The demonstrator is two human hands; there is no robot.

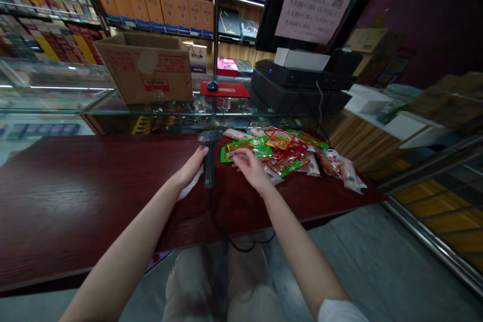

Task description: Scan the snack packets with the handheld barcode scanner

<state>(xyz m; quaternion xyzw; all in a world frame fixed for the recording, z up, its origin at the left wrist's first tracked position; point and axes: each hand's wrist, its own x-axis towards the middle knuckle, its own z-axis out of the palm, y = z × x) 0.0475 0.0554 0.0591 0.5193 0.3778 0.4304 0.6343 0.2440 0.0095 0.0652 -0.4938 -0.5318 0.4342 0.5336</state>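
My left hand (191,166) is closed at the side of a dark handheld barcode scanner (209,163), thumb against its neck and the other fingers mostly hidden. The scanner's cable runs down over the table edge. Under my left wrist lies a white printed paper (189,187). My right hand (249,167) is bent over a green and gold snack packet (249,148), with thumb and fingertips closed at its near edge. Beside that hand, to the right, is a loose pile of several snack packets (290,153) in red, green and clear wrapping.
A dark red wooden table (94,186) spans the front. Behind it, a glass counter (169,110) bears an open cardboard box (151,68), a red folder (225,89) with a mouse (212,86), and a black machine (298,88). A metal rail (430,246) stands at right.
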